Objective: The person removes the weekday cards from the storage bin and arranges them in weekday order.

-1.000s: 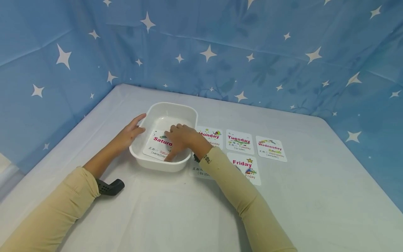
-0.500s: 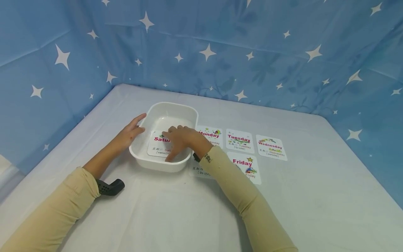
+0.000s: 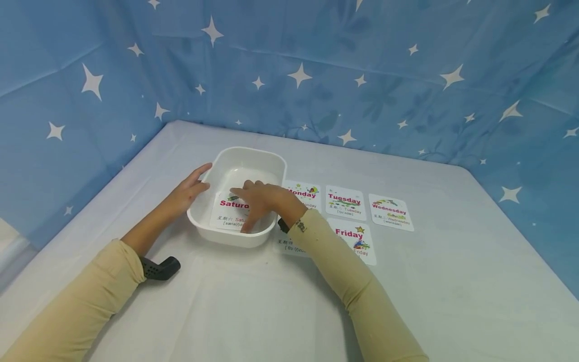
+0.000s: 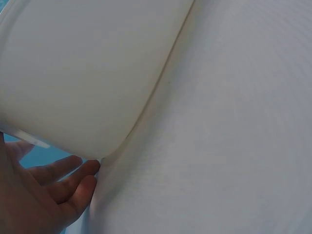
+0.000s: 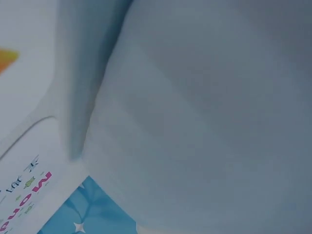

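My right hand reaches into a white plastic basin, over a card reading "Saturday". Its thumb and index finger are spread apart across the card, covering the card's right part; the other fingertips are hidden. At the basin's left side rests my left hand, its fingers extended along the outside of the rim. In the left wrist view, the left hand's fingers lie loosely bent at the basin's outer wall. The right wrist view is mostly filled by the blurred basin wall.
Right of the basin lie "Monday", "Tuesday" and "Wednesday" cards. "Friday" and another card lie in a nearer row, partly under the right forearm. A starry blue curtain stands behind the white-covered table.
The "Saturday" card has shifted and turned inside the basin, first right and away, then back left and nearer. The right index finger has moved slightly left; the left hand stays nearly still.
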Tool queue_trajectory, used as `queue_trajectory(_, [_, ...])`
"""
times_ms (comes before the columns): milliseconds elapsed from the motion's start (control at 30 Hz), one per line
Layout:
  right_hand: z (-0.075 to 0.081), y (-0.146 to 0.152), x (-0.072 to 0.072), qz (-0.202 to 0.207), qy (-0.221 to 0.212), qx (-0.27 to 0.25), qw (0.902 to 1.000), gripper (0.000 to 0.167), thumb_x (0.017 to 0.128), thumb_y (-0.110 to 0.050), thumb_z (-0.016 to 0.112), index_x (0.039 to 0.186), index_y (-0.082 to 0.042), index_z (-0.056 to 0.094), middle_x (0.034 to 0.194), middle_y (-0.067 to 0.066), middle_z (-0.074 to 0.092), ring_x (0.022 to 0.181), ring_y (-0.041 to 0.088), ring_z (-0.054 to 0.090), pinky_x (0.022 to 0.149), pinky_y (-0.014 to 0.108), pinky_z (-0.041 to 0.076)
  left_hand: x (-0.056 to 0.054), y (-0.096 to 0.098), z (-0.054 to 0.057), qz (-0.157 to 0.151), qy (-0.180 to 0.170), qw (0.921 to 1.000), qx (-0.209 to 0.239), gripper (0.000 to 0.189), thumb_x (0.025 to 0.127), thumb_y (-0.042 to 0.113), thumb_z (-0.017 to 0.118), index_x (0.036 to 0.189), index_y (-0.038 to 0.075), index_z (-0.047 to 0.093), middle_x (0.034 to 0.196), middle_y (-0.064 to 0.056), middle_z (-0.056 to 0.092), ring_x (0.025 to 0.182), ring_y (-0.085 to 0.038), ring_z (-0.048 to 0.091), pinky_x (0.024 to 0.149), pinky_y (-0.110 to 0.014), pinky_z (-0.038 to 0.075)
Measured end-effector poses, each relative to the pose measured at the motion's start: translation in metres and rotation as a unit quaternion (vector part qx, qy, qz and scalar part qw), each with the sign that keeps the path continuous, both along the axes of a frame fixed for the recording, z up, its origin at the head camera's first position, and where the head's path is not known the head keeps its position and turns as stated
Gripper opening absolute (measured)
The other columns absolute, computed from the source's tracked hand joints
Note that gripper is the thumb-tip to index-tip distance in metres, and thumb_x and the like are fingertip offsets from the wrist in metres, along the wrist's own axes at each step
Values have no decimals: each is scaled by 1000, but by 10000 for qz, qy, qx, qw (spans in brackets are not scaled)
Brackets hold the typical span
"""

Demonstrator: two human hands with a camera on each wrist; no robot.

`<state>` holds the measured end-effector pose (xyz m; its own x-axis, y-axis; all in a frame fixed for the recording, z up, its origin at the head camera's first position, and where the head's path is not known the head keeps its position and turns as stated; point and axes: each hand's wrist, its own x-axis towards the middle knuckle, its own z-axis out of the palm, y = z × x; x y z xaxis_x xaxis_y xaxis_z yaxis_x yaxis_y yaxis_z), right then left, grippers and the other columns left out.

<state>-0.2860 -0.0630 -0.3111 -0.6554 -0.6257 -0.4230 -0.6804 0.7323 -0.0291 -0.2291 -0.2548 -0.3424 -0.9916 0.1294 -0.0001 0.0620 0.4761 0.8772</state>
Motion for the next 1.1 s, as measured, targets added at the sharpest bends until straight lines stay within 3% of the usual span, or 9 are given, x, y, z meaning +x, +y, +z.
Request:
queue_trajectory(100, [-1, 0, 0, 129, 75, -23, 9999, 103, 66, -55, 73, 147, -32, 14, 129, -1, 36, 108, 14, 37, 93, 34, 40, 0, 0, 0, -7, -3, 10000, -3, 57, 97, 23, 30, 148, 19, 4, 138, -29, 34, 117, -43, 46, 86, -45, 48])
queue_trajectory(200, [-3, -2, 1, 68, 11, -26, 10000, 106, 66, -54, 73, 147, -31, 9, 132, 0, 32, 109, 16, 36, 92, 34, 40, 0, -1, 0, -17, -8, 10000, -1, 57, 97, 23, 30, 148, 18, 4, 137, -29, 34, 117, -43, 46, 85, -42, 48])
queue_trajectory(500, [-2, -4, -1, -370, -52, 97, 9993, 117, 61, -56, 76, 148, -22, 4, 147, 6, 21, 128, 23, 28, 108, 41, 27, 0, 0, -1, 32, -32, 10000, -57, 57, 97, 24, 29, 148, 20, 4, 134, -29, 37, 114, -41, 48, 82, -42, 49])
queue_trajectory(667, [-2, -3, -3, -564, -116, 116, 9983, 120, 61, -56, 76, 148, -22, 1, 151, 8, 13, 133, 25, 24, 110, 43, 24, -2, 0, -1, -5, -6, 10000, -57, 57, 98, 25, 29, 148, 20, 3, 128, -28, 42, 108, -39, 52, 77, -35, 50])
queue_trajectory(867, [-4, -2, -3, -452, 71, 185, 9988, 115, 61, -58, 75, 148, -24, 8, 143, 7, 25, 124, 21, 31, 106, 40, 31, -3, 1, -1, -9, -21, 9999, -113, 57, 98, 26, 29, 148, 20, 3, 126, -28, 42, 107, -38, 52, 76, -34, 50])
queue_trajectory(1100, [-3, -3, 1, -326, 12, -152, 9994, 115, 61, -53, 77, 148, -28, 5, 132, 1, 28, 105, 16, 36, 91, 31, 39, -1, -1, 0, -41, -36, 10000, -45, 57, 98, 26, 29, 148, 20, 3, 124, -28, 43, 107, -38, 52, 77, -33, 49])
